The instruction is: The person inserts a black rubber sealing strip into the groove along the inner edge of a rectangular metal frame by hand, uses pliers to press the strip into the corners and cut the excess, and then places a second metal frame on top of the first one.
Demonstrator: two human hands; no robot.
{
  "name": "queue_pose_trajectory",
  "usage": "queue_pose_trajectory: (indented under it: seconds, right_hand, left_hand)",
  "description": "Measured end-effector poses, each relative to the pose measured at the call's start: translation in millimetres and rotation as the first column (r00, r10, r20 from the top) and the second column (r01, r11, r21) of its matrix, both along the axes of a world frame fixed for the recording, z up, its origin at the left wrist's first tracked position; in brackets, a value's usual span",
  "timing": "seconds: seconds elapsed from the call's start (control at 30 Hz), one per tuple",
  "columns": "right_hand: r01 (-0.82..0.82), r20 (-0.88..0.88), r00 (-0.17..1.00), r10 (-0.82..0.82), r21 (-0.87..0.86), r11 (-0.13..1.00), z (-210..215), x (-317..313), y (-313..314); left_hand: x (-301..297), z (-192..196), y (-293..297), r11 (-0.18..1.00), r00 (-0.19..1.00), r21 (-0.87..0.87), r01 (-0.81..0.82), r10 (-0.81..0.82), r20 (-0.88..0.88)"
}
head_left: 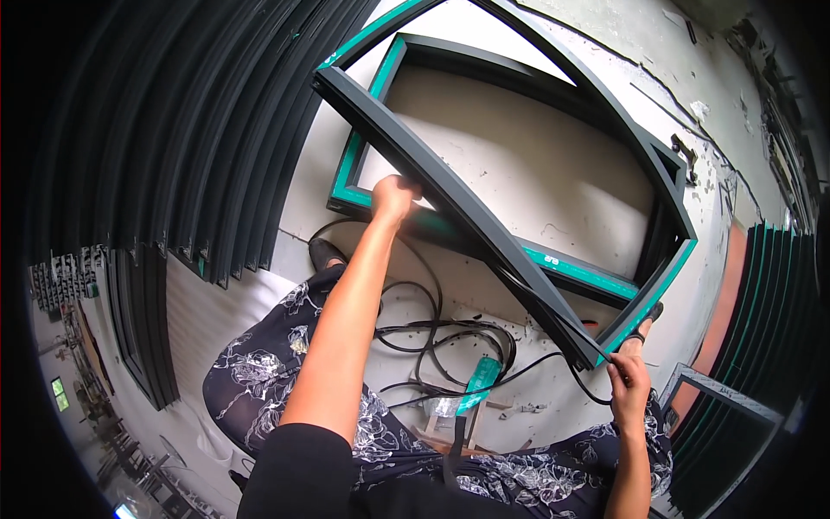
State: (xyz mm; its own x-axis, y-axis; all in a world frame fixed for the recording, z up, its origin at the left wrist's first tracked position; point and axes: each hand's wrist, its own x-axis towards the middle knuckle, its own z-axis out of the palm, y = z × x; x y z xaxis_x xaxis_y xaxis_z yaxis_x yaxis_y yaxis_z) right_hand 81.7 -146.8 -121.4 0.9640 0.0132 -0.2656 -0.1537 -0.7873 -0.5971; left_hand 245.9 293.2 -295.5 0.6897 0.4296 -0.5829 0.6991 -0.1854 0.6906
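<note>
Dark grey, ridged lengths form the profile stack (173, 112) left of the upper frame (454, 203), packed side by side, presumably to save room. That upper frame, the thing being handled, lies askew between the two hands and across the lower frame (575, 264), which may serve as its prop; where they touch I cannot tell. Both are angular, with smooth charcoal faces and green film along some edges, probably to guard the finish. Right of the upper frame, a second stack (752, 303) shows repeated green edges. Black cable (510, 350), round and rubbery, lies in loose loops on the upper frame's near side, perhaps as slack for reach. The left hand (394, 199) is curled beside the upper frame's long near bar, maybe to steady it; its fingers are bent and blurred, so what they grip, if anything, I cannot tell. At the upper frame's near right corner, the right hand (630, 385) has its fingers narrowed on what looks like the end of a thin black strip (566, 318), a pinch suited to something so slender. Crinkled green film scrap (480, 381) lies on the upper frame's near side.
</note>
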Motion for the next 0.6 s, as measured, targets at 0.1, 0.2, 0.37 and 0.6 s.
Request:
queue_pose_trajectory:
  seconds: [0.1,0.2,0.37,0.6]
  right_hand:
    - [-0.053,0.025,0.998,0.053,0.000,0.999,-5,-1,1]
    - [-0.045,0.033,0.998,0.046,-0.016,0.999,-12,-7,-6]
    - [0.007,-0.042,0.999,-0.007,0.013,1.000,-16,-13,-10]
    - [-0.042,0.010,0.999,0.041,0.019,0.999,-10,-14,-4]
  left_hand:
    - [-5,-26,9,0.980,0.996,0.189,0.056,-0.068,0.055]
    - [-2,-15,-12,0.947,0.986,0.286,0.143,-0.161,0.043]
    - [-8,5,-22,0.887,0.973,0.403,0.223,-0.228,-0.036]
    - [-22,2,-35,0.861,0.974,0.455,0.227,-0.213,-0.082]
